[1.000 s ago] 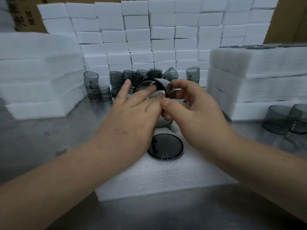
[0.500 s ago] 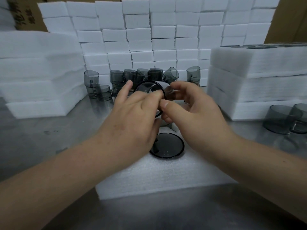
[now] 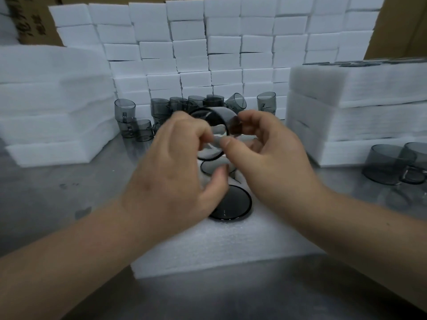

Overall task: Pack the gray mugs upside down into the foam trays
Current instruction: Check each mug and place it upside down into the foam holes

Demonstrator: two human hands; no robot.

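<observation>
Foam fills most of what I see: a wall of white blocks (image 3: 208, 49) across the back, with a left stack (image 3: 53, 100) and a right stack (image 3: 358, 107) of trays, all on a steel table (image 3: 69, 192). Closer in, one tray (image 3: 208, 255) lies flat in front of me. Loose mugs (image 3: 175, 107) crowd the foot of the wall, and a pair of mugs (image 3: 390, 165) sits at far right. Both hands are raised over the tray's far end, sharing one mug (image 3: 221, 115). My left hand (image 3: 175, 162) pinches its rim with curled fingers. My right hand (image 3: 272, 158) grips the other side, thumb on the rim, fingers round the wall where the handle seems to be. The mug lies on its side in the air, long axis running away from me and slightly right, mouth towards me. Below it a seated mug (image 3: 231, 204) shows its dark base upward in the tray, and what looks like another base (image 3: 212, 168) sits just behind. I judge the mouth must tip down a quarter turn, then go straight down beneath my hands. I cannot see which pocket is free.
</observation>
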